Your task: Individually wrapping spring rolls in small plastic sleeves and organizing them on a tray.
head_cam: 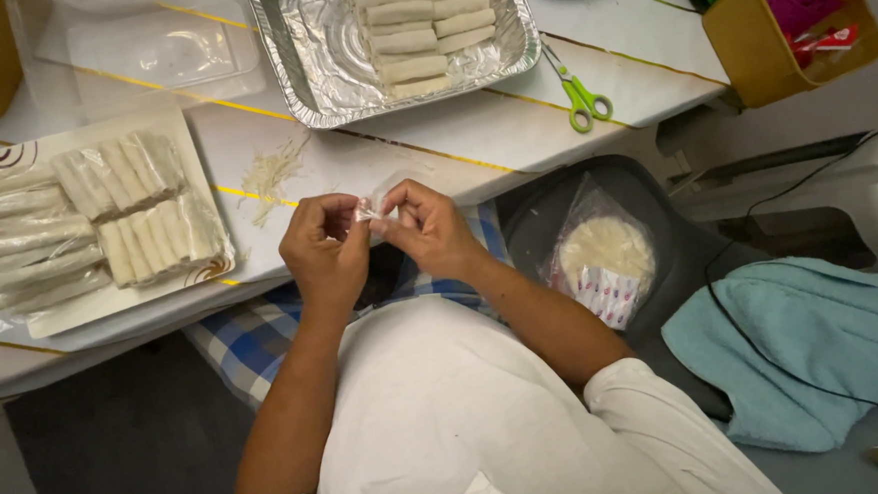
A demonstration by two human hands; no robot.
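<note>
Head view: a small scrap of thin, translucent wrapper (365,212) is pinched between both hands just above the near edge of the white table (394,144), over the lap. The left hand (325,248) grips it with thumb and forefinger closed on its left end, and the right hand (426,228) closes thumb and fingertips on its right end, so the piece is held taut between them, apparently so that it can be picked at or peeled. Its long axis seems to run left to right across the view, though the piece is so small and so covered by the fingers that this cannot be told for certain.

Beside the left hand, a few pale shreds (271,174) lie on the table. Further left, a flat tray (202,214) holds rows of pale rolls (140,208) wrapped in clear film, their long axes roughly parallel. Behind the hands, a foil pan (294,54) holds unwrapped rolls (418,33) stacked crosswise. Green-handled scissors (578,94) lie at the table's right edge. To the right, a bagged round stack of wrappers (605,258) rests on a dark seat (557,211), within reach, beside a light blue towel (815,348).
</note>
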